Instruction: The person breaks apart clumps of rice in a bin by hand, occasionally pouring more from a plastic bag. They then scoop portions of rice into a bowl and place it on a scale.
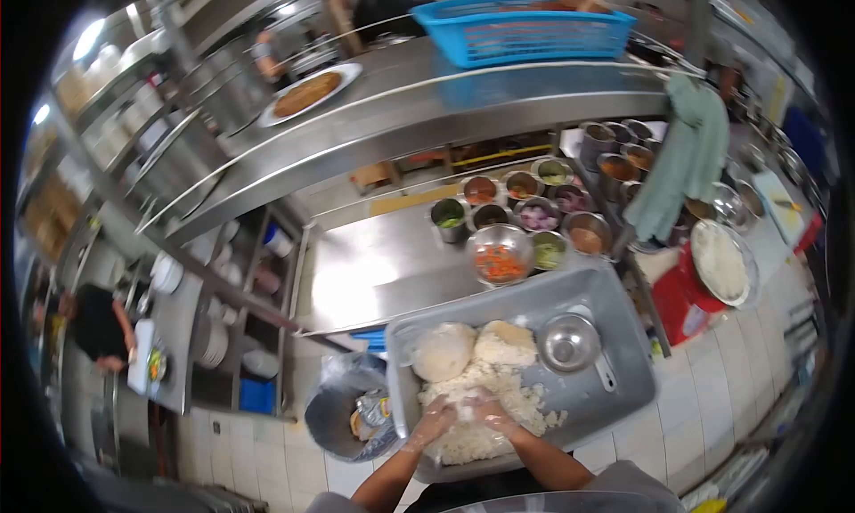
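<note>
Both forearms reach forward and converge. The left hand [434,421] and right hand [489,415], each in a thin clear glove, sit close together with fingers curled downward, nearly touching.

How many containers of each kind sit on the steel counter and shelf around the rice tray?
Grey tray of rice: 1
Empty steel bowl in the tray: 1
Steel bowl of chopped vegetables: 1
Blue basket on the shelf: 1
Plate of food on the shelf: 1
Total: 5
The small condiment pots behind are too crowded to count.
</note>
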Available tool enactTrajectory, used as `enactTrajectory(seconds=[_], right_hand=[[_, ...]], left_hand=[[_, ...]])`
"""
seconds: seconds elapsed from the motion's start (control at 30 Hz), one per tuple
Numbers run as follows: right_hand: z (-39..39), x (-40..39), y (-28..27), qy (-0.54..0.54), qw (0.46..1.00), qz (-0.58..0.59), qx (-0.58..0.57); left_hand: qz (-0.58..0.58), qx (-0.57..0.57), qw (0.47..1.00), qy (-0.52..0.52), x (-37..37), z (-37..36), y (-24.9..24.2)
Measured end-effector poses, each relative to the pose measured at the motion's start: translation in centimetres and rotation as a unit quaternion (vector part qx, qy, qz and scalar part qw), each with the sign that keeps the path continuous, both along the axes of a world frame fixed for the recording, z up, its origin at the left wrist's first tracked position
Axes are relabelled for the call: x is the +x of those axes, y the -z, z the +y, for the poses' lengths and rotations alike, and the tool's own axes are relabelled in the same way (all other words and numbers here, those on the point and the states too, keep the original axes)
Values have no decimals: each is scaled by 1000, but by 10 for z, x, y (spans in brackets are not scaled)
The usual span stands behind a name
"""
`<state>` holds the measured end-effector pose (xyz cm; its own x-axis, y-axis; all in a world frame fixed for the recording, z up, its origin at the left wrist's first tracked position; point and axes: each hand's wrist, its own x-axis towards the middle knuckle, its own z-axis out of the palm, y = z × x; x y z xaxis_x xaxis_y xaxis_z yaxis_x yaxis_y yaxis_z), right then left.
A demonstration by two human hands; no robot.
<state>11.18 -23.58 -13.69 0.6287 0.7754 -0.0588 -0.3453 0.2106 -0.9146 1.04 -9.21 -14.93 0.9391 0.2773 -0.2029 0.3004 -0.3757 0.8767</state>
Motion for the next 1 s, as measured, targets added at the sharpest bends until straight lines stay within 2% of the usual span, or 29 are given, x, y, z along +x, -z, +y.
enactTrajectory(seconds=[0.07, 0.1, 0.13, 0.17, 0.2, 0.23, 0.27, 0.3, 0.33, 0.37, 0.4, 0.43, 0.47, 0.5, 0.53, 0.57, 0.6, 0.63, 0.7, 0.73, 0.77, 0.8, 0.83, 0.9, 0.93, 1.0], right_hand=[[8, 2, 8, 1, 968, -163, -193], [8, 5, 10, -2, 927, -233, -293], [8, 8, 9, 22, 924, -226, -307], [10, 12, 7, -26, 904, -244, -351], [8, 16, 5, -81, 880, -260, -390], [1, 14, -2, -73, 880, -253, -395], [-7, 9, -16, -78, 845, -333, -412], [-14, 4, -28, -85, 801, -413, -425], [-21, -1, -33, -83, 800, -413, -427], [-26, -10, -33, -114, 789, -381, -467], [-31, -18, -28, -143, 777, -347, -505], [-33, -24, -14, -140, 779, -345, -505], [-35, -28, 10, -97, 766, -417, -480], [-35, -29, 34, -56, 746, -486, -453], [-31, -23, 60, -59, 746, -483, -454], [-23, -13, 87, -44, 721, -509, -468], [-20, -10, 100, -29, 696, -533, -479], [-20, -1, 92, -30, 697, -532, -479], [-22, 34, 59, -42, 858, -368, -356], [-21, 44, 63, -43, 858, -367, -358], [-17, 56, 70, -51, 891, -293, -344], [-14, 61, 77, -58, 917, -217, -329], [-11, 60, 76, -58, 917, -216, -330], [-1, 60, 72, -189, 861, -199, -428], [-2, 54, 54, -187, 862, -200, -428], [-5, 38, -7, -120, 908, -137, -377]], left_hand=[[78, -82, 992, -62, 1, -3, -23], [35, -45, 996, -66, 3, -5, -25], [-11, -9, 997, -74, 2, -7, -25], [-12, -16, 998, -52, 4, -9, -23], [-2, 114, 992, -44, 3, -10, -22], [7, 244, 969, -41, -2, -13, -26], [138, 227, 964, -2, 2, -30, -75], [137, 225, 965, 1, -13, -40, -37], [137, 375, 915, 61, -41, -49, 25], [131, 516, 838, 118, -52, -58, 60], [22, 721, 683, 114, -55, -69, 56], [21, 723, 681, 116, -47, -73, 32], [120, 545, 829, 38, -25, -76, -7], [214, 326, 920, -43, -13, -79, -27], [217, 324, 920, -42, -17, -67, -6], [162, 531, 822, 125, -20, -41, 28], [93, 694, 656, 282, -21, -19, 52], [94, 694, 656, 283, -13, -6, 58], [16, 590, 793, 151, 9, 12, 57], [16, 589, 794, 152, 18, 18, 48], [37, 399, 914, 63, 25, 21, 38], [57, 185, 981, -32, 27, 21, 28], [57, 184, 981, -31, 26, 20, 21], [71, 213, 974, -5, 22, 18, 1], [69, 214, 974, -4, 21, 13, -13], [200, 241, 949, -17, 17, -5, -49]])
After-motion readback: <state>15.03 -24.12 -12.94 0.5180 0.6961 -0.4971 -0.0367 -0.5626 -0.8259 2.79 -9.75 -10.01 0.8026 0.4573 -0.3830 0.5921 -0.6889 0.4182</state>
